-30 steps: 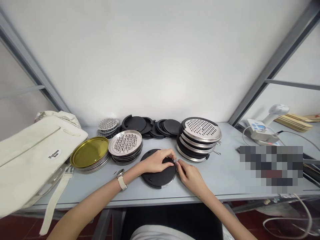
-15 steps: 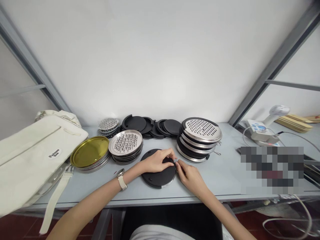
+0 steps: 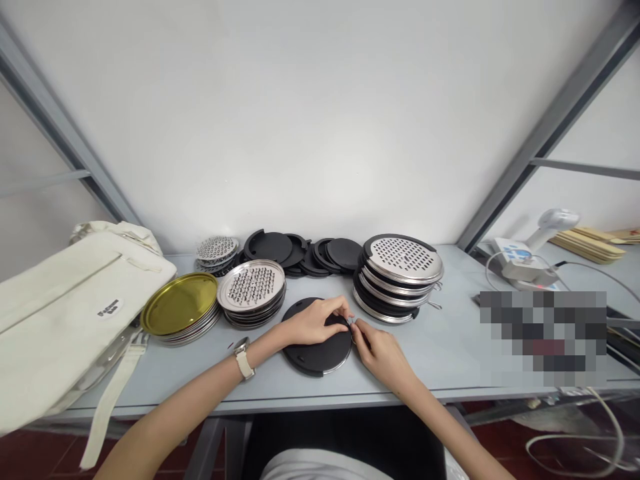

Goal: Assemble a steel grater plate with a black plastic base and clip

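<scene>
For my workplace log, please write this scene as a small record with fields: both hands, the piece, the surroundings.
Piece: black disc, flat on table
Left hand: over the disc
Right hand: fingers at disc's right edge, grip unclear
Left side: gold-topped stack, grater-topped stack
Right side: silver-and-black stack
Behind: black discs, small grater plates

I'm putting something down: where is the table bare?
Most room: right of the tall stack and right hand, left of the scanner. A narrow gap lies between the black disc and black pile. Crowded: along the wall and by the bag.
</scene>
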`<state>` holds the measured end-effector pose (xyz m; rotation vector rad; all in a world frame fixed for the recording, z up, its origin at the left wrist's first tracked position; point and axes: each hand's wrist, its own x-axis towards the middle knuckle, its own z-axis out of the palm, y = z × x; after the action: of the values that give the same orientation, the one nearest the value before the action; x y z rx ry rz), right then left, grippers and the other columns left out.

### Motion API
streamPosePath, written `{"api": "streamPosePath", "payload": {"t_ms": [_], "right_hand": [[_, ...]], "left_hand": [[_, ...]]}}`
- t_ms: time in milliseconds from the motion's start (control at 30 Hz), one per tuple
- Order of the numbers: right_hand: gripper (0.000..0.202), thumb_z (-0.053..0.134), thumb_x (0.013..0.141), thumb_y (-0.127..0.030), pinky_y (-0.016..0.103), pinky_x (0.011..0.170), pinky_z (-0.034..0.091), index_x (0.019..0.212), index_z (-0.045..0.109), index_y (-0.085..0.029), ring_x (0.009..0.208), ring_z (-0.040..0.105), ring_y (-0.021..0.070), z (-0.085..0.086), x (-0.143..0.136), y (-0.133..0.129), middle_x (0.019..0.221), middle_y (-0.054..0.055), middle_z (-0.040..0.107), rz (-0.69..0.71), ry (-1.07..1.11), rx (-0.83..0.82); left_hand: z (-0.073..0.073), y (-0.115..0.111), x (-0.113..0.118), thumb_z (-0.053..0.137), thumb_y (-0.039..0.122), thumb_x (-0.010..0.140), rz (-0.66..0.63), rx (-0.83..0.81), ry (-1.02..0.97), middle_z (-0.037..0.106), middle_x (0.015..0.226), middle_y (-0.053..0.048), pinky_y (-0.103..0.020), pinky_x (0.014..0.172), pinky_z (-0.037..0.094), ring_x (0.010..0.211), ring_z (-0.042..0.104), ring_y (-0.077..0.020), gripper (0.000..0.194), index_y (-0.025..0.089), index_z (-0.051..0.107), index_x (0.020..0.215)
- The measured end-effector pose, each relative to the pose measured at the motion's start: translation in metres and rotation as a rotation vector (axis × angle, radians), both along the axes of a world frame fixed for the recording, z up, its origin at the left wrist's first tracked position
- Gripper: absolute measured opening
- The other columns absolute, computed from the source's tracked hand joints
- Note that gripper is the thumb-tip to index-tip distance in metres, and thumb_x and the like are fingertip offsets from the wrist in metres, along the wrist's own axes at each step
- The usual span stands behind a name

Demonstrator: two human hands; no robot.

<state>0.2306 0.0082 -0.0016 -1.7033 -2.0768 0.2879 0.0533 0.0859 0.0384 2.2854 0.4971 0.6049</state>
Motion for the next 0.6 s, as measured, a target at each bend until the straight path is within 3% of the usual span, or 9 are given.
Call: {"api": "streamPosePath", "payload": {"t_ms": [600], "right_hand": [[0.029, 0.029, 0.097, -0.028, 0.028, 0.053, 0.028, 0.087, 0.055, -0.019, 0.061, 0.066, 0.0214, -0.0026, 0.0008, -0.0001, 0.068, 0.005, 0.068, -0.004, -0.069, 0.015]], "left_hand": [[-0.0035, 0.0016, -0.0005, 0.06, 0.019, 0.082, 0.02, -0.001, 0.027, 0.058, 0.091, -0.001, -0.029, 0.078, 0.043, 0.085, 0.056, -0.016, 0.019, 0.02, 0.045, 0.093]]}}
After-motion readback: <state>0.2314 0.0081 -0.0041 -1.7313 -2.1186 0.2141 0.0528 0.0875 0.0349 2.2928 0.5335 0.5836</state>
